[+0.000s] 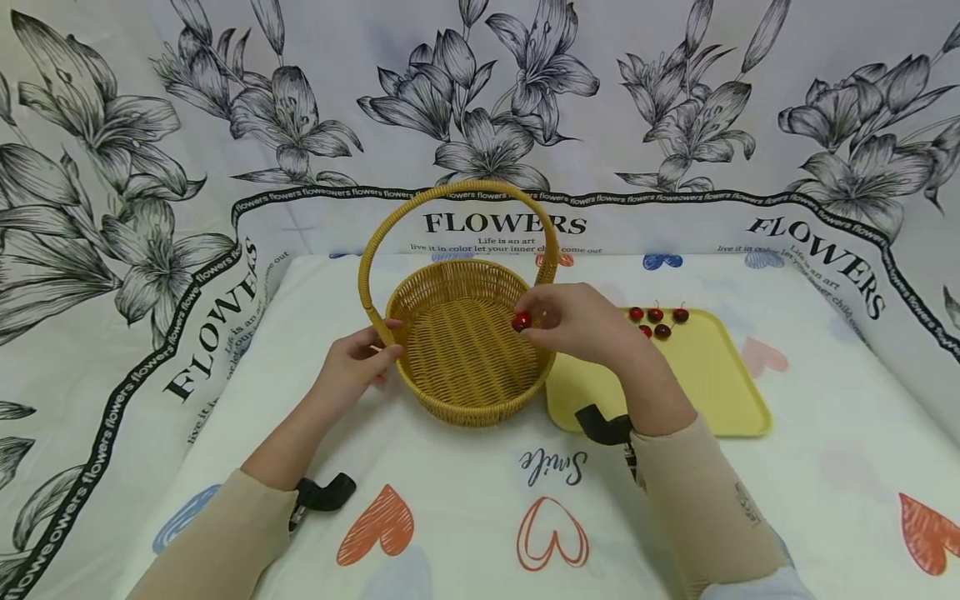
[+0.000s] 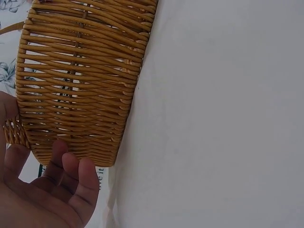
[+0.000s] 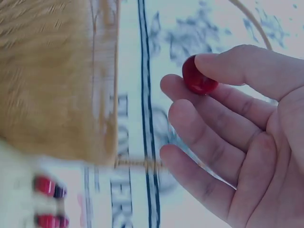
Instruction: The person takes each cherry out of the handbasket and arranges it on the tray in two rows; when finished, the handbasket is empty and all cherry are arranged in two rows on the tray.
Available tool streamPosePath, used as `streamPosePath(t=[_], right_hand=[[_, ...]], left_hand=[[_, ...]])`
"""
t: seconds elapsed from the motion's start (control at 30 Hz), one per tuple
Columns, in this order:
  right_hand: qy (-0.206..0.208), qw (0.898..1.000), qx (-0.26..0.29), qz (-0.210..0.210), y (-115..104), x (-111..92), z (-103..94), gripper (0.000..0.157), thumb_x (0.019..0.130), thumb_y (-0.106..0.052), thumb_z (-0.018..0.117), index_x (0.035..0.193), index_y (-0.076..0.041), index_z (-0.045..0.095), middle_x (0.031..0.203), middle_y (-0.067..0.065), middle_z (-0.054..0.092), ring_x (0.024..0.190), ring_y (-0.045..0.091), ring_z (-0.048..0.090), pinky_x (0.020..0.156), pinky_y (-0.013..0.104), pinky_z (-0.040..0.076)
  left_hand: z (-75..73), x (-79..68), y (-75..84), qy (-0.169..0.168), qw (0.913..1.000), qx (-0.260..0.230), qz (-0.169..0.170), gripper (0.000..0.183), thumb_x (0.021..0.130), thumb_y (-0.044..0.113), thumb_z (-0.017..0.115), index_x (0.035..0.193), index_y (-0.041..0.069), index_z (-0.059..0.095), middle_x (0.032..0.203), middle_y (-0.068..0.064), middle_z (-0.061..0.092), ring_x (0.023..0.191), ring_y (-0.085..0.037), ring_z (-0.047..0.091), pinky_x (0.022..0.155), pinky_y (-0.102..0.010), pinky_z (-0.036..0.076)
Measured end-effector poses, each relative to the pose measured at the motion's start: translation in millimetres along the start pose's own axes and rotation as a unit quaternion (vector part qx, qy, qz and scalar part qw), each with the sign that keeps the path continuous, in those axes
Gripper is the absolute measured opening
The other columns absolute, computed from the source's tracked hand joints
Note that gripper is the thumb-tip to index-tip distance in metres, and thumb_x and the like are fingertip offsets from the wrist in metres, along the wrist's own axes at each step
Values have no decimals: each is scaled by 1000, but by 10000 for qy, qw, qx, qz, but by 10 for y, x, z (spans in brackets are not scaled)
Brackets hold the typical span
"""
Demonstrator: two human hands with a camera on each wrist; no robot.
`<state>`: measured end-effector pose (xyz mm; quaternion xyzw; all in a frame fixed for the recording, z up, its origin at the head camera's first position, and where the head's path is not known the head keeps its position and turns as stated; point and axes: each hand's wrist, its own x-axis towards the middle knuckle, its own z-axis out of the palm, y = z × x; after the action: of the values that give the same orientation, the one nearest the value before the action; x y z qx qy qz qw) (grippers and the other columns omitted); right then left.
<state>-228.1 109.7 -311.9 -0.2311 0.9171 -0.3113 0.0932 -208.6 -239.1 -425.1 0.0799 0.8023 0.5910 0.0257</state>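
A round yellow-brown wicker basket (image 1: 468,415) with a tall arched handle stands on the table, and no fruit shows in it. My left hand (image 1: 352,362) holds its left rim at the foot of the handle, thumb and fingers on either side. In the left wrist view, fingers (image 2: 85,183) curl near the woven basket wall (image 2: 80,90). Over the basket's right rim, my right hand (image 1: 581,321) pinches a red cherry (image 1: 521,322). The right wrist view shows this cherry (image 3: 198,78) between thumb and index finger, the other fingers loosely spread.
A yellow tray (image 1: 723,396) lies right of the basket, partly under my right forearm. Several dark red cherries (image 1: 662,332) with stems sit near its far edge. White cloth (image 1: 450,500) printed with hearts covers the table, and a flower-printed cloth (image 1: 480,100) hangs behind.
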Motion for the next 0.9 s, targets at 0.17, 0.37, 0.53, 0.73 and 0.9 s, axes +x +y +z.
streamPosePath(t=[0.17,0.37,0.53,0.73,0.9], right_hand=[[282,9987,54,410,333,-336,-199,23,94,-20,75,116,-17,70,113,2,72,97,23,67,80,43,56],[601,9922,271,1057,661,-570,-485,29,96,-21,72,122,-10,64,121,12,70,113,32,66,86,48,53],[794,9870,434,1331,897,-644,-625,35,99,-26,70,128,-9,61,129,16,66,106,31,68,87,48,52],[1175,9741,89,1932,1357,-760,-744,43,100,-38,68,133,-11,60,138,18,56,112,36,59,88,54,47],[1232,9642,-29,2349,1816,-885,-717,45,100,-35,68,132,-5,59,136,23,54,114,41,51,94,59,41]], left_hand=[[-14,-23,26,68,9999,-3,-95,43,102,24,68,140,6,60,103,-10,61,72,-24,58,65,-33,58],[22,-25,55,28,9998,80,-196,44,102,26,67,141,5,59,103,-11,58,73,-24,58,66,-32,58],[24,-24,41,37,9997,75,-238,45,102,26,68,140,5,59,103,-12,58,71,-21,58,66,-31,57],[12,-31,19,2,9998,-11,-219,47,102,26,68,141,4,58,102,-10,59,71,-21,58,66,-34,58],[12,-11,13,-59,9998,-34,-166,48,103,26,67,142,2,56,98,-8,61,70,-22,58,66,-35,59]])
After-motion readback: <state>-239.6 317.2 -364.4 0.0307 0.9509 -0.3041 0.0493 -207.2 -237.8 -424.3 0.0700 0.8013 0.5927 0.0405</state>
